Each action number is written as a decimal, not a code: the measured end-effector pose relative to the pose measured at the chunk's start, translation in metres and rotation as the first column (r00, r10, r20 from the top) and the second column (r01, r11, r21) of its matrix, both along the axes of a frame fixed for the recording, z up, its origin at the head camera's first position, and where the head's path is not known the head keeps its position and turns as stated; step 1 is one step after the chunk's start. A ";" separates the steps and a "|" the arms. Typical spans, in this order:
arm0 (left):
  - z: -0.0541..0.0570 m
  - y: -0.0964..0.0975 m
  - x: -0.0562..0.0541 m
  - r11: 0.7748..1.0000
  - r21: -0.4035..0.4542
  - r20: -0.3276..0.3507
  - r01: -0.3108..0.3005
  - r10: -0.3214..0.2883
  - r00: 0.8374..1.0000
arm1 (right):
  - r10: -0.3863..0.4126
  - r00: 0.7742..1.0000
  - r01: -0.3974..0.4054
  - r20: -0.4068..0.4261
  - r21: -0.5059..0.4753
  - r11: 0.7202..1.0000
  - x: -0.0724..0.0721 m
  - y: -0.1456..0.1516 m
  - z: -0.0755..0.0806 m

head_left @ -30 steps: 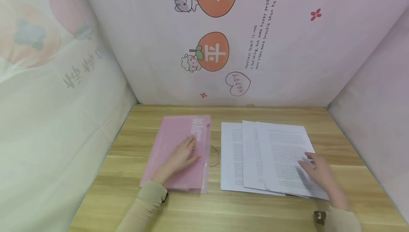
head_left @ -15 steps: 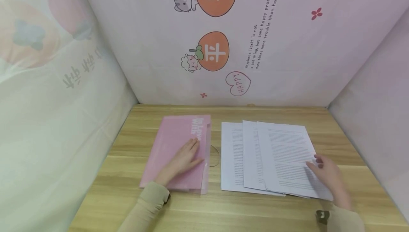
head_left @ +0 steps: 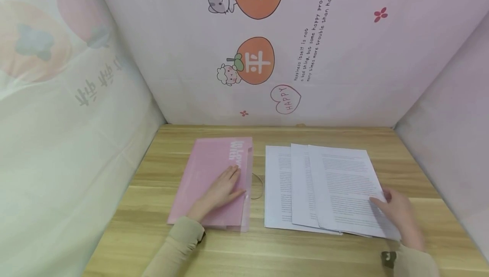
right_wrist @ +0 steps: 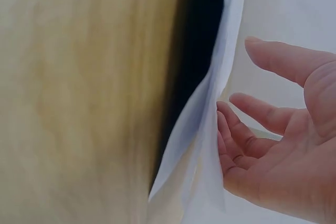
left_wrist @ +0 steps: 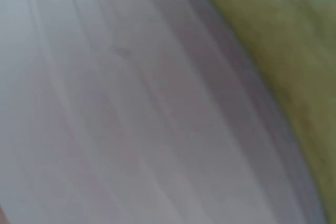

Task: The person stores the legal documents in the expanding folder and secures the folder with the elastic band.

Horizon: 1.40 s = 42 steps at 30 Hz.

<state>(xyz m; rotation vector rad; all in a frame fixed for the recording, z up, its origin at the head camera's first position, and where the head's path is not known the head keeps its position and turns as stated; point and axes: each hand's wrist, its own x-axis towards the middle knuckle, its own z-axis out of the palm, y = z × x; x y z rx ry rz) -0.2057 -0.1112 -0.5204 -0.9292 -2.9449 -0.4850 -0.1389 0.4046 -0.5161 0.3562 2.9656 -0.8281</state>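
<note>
My left hand (head_left: 219,192) rests on a pink folder (head_left: 198,171) with white lettering, its fingers stretched out and its thumb near the folder's right edge. The left wrist view shows a blurred, pale surface, probably the folder (left_wrist: 131,103), beside the tabletop. Right of the folder lie overlapping stacks of printed paper. My right hand (head_left: 397,209) is at the right edge of the rightmost stack (head_left: 344,183), its thumb over the sheets and its fingers partly hidden. In the right wrist view its fingertips (right_wrist: 223,111) are by the paper edge (right_wrist: 210,145), and the thumb stands apart from them.
A thin cord loop (head_left: 259,186) lies between the folder and the left paper stack (head_left: 276,188). The middle stack (head_left: 299,183) overlaps its neighbour. Printed white cloth (head_left: 336,99) hangs at the back and both sides of the wooden table (head_left: 267,251).
My right hand has moved right and slightly nearer, from over the printed sheet to its right edge. The left hand has shifted slightly right and flattened on the folder.
</note>
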 end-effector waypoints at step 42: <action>0.001 0.002 -0.001 0.999 -0.033 0.090 -0.008 0.011 0.996 | -0.009 0.975 0.030 0.224 -0.088 0.996 -0.015 0.011 0.004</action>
